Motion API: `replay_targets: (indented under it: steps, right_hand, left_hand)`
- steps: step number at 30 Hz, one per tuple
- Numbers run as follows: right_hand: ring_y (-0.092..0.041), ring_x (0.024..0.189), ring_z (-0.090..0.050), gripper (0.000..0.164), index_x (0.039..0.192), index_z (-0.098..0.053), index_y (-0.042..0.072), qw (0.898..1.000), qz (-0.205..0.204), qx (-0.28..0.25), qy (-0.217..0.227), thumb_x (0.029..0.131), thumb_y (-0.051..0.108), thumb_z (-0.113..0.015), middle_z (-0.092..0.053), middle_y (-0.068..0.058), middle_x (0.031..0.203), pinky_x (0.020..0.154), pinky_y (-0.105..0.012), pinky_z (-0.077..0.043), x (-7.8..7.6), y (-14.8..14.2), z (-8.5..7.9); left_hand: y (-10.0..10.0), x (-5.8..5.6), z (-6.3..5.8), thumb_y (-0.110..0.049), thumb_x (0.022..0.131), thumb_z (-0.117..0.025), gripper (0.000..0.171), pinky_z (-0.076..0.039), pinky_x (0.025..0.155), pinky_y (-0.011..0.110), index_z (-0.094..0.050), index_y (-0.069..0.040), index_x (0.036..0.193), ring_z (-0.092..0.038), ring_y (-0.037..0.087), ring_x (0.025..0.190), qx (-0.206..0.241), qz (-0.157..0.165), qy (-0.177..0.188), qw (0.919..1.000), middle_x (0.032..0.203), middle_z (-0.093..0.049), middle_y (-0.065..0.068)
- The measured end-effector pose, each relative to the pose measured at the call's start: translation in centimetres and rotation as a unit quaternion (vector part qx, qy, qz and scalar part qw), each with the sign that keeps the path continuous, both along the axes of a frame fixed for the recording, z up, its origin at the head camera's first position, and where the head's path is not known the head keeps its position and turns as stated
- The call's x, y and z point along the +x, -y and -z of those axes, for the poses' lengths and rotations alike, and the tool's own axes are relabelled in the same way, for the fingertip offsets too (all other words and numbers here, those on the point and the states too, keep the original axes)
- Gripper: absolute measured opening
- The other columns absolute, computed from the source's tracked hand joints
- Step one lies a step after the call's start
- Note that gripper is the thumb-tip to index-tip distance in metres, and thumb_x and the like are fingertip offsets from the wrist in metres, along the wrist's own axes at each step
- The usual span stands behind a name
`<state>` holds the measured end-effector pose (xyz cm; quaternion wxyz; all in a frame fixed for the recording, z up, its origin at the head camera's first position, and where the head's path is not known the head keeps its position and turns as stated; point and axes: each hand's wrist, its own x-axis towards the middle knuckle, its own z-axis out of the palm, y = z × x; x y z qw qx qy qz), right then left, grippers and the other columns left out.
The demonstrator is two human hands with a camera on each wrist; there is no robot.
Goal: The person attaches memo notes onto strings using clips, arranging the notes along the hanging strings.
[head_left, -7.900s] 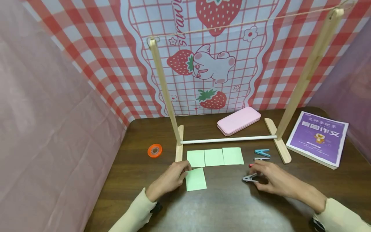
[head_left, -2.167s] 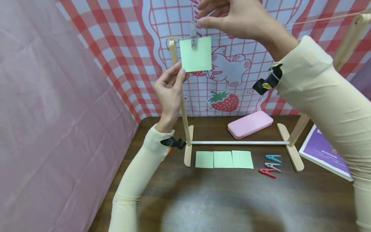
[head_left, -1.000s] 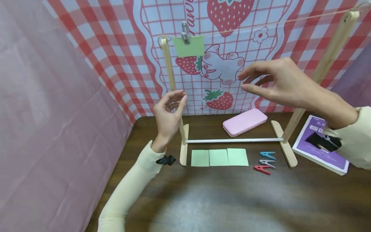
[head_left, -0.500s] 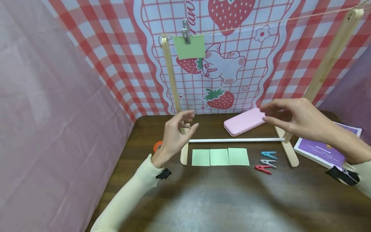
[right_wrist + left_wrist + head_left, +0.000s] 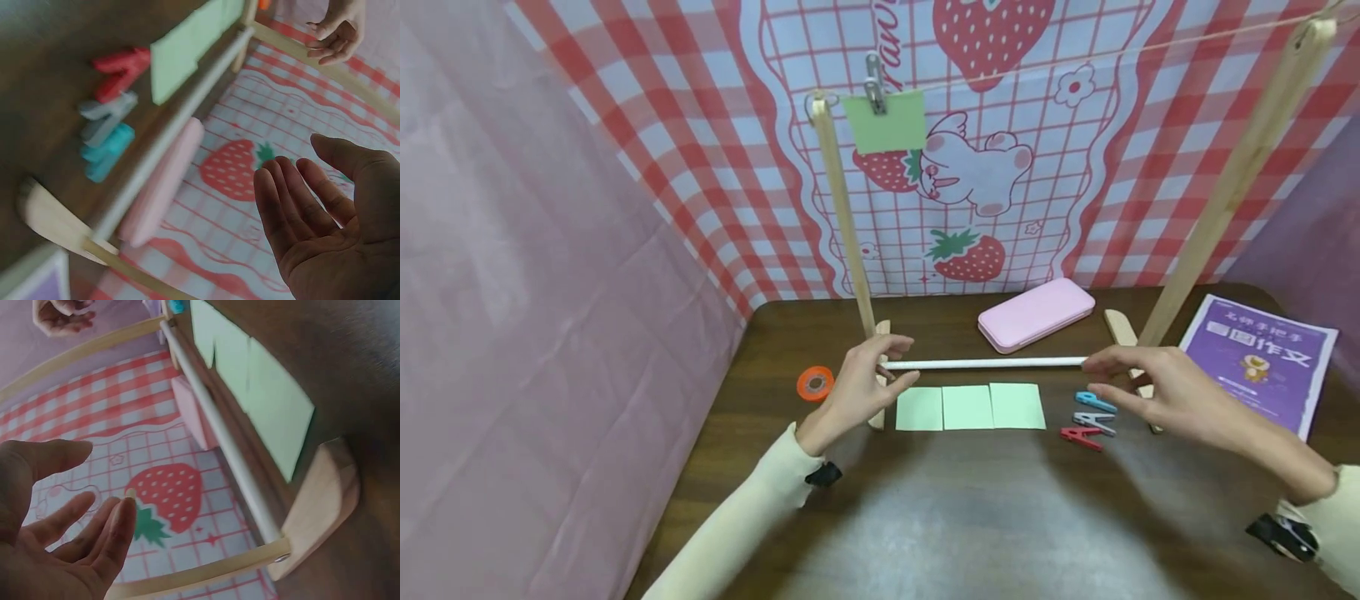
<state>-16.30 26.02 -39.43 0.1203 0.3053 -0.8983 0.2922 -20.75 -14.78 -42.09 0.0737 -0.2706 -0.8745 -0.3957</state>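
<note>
My left hand [image 5: 867, 377] hovers near the left foot of the wooden stand, fingers relaxed and holding nothing. Below and right of it, three green paper squares [image 5: 966, 407] lie in a row on the table. My right hand [image 5: 1165, 390] is in the air by the stand's right foot, thumb and fingers apart with nothing between them. Just left of it lie a blue clothespin [image 5: 1094, 402], a grey clothespin [image 5: 1094, 422] and a red clothespin [image 5: 1081, 438]. A grey clothespin [image 5: 875, 86] holds another green paper square [image 5: 887, 123] on the string near the left post.
The wooden stand has a left post [image 5: 844, 218], a right post [image 5: 1240, 183], a string [image 5: 1045, 70] across the top and a white rod [image 5: 985, 364] low down. Around it are a pink case [image 5: 1036, 315], a purple book [image 5: 1262, 358] and an orange tape roll [image 5: 816, 383].
The green square went from the table to the string under a grey clothespin. Both hands let go and came down, the left beside the stand's left foot, the right towards the clothespins.
</note>
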Motion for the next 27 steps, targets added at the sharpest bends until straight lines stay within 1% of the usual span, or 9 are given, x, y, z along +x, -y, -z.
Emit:
replay_targets:
  steps: [4, 5, 8, 11, 15, 18, 22, 23, 27]
  right_hand:
    - [0.007, 0.085, -0.068, 0.031, 0.110, -0.075, 0.018, 0.999, -0.006, -0.020, 0.034, 0.084, 0.003, -0.084, -0.080, 0.002, 0.101, 0.068, -0.017, -0.062, 0.8, -0.1, 2.4]
    - [0.007, 0.085, -0.068, 0.031, 0.111, -0.074, 0.018, 0.999, -0.007, -0.024, 0.042, 0.085, 0.003, -0.084, -0.080, 0.002, 0.101, 0.068, -0.018, -0.062, 1.0, -0.2, 2.9]
    - [0.006, 0.086, -0.068, 0.032, 0.111, -0.074, 0.019, 0.998, -0.008, -0.033, 0.056, 0.085, 0.004, -0.084, -0.079, 0.001, 0.101, 0.069, -0.020, -0.063, 1.4, -0.3, 4.1]
    - [0.005, 0.087, -0.069, 0.030, 0.112, -0.074, 0.017, 0.997, -0.014, -0.037, 0.063, 0.086, 0.006, -0.083, -0.079, -0.001, 0.102, 0.069, -0.024, -0.065, 1.6, -0.3, 5.2]
    - [0.003, 0.088, -0.069, 0.028, 0.113, -0.075, 0.011, 0.996, -0.018, -0.040, 0.072, 0.086, 0.007, -0.083, -0.080, -0.004, 0.104, 0.068, -0.024, -0.064, 1.8, -0.3, 6.6]
    - [0.002, 0.087, -0.069, 0.028, 0.111, -0.075, 0.008, 0.996, -0.018, -0.042, 0.073, 0.085, 0.007, -0.084, -0.080, -0.005, 0.103, 0.066, -0.024, -0.063, 2.0, -0.3, 7.4]
    - [-0.001, 0.084, -0.070, 0.030, 0.110, -0.075, 0.009, 0.997, -0.020, -0.042, 0.061, 0.082, 0.007, -0.086, -0.080, -0.004, 0.101, 0.064, -0.023, -0.063, 2.2, -0.3, 8.4]
    - [-0.001, 0.083, -0.070, 0.031, 0.110, -0.075, 0.009, 0.997, -0.022, -0.041, 0.058, 0.082, 0.007, -0.086, -0.080, -0.004, 0.100, 0.063, -0.023, -0.063, 2.3, -0.3, 8.6]
    - [-0.001, 0.082, -0.069, 0.033, 0.111, -0.075, 0.010, 0.998, -0.025, -0.036, 0.051, 0.081, 0.006, -0.087, -0.079, -0.002, 0.098, 0.062, -0.022, -0.061, 2.4, -0.4, 9.3]
  left_hand:
    - [0.0, 0.1, 1.1, -0.013, 0.090, -0.082, 0.043, -0.067, 0.075, 0.045, -0.067, -0.002, 0.130, -0.069, 0.035, 0.111, -0.022, 0.019, 0.026, 0.9992, 0.126, -0.070, 0.017]
    - [0.0, 0.1, 1.4, -0.012, 0.090, -0.082, 0.043, -0.067, 0.076, 0.045, -0.067, -0.001, 0.129, -0.070, 0.035, 0.108, -0.030, 0.022, 0.029, 0.9989, 0.125, -0.071, 0.018]
    - [0.0, 0.2, 1.9, -0.012, 0.090, -0.082, 0.042, -0.065, 0.077, 0.047, -0.067, 0.000, 0.127, -0.072, 0.035, 0.097, -0.058, 0.028, 0.027, 0.9975, 0.120, -0.071, 0.019]
    - [0.1, 0.3, 2.6, -0.014, 0.090, -0.082, 0.043, -0.063, 0.078, 0.050, -0.067, 0.001, 0.128, -0.072, 0.036, 0.095, -0.075, 0.033, 0.031, 0.9961, 0.119, -0.072, 0.020]
    - [0.0, 0.6, 3.5, -0.016, 0.089, -0.083, 0.044, -0.058, 0.073, 0.033, -0.069, 0.000, 0.127, -0.070, 0.034, 0.090, -0.095, 0.030, 0.035, 0.9944, 0.119, -0.074, 0.018]
    - [-0.2, 0.9, 4.0, -0.018, 0.089, -0.084, 0.044, -0.053, 0.075, 0.027, -0.070, -0.002, 0.127, -0.067, 0.032, 0.086, -0.122, 0.027, 0.029, 0.9918, 0.120, -0.075, 0.014]
    - [-0.3, 1.0, 4.5, -0.020, 0.089, -0.083, 0.045, -0.059, 0.089, 0.041, -0.069, -0.003, 0.129, -0.070, 0.032, 0.103, -0.148, 0.027, 0.030, 0.9882, 0.125, -0.073, 0.013]
    - [-0.4, 1.0, 4.7, -0.020, 0.090, -0.083, 0.045, -0.059, 0.092, 0.042, -0.068, -0.003, 0.129, -0.070, 0.032, 0.108, -0.153, 0.025, 0.032, 0.9874, 0.126, -0.073, 0.013]
    - [-0.7, 1.0, 5.1, -0.019, 0.091, -0.082, 0.044, -0.059, 0.100, 0.044, -0.068, -0.001, 0.129, -0.069, 0.030, 0.117, -0.173, 0.025, 0.035, 0.9839, 0.128, -0.072, 0.014]
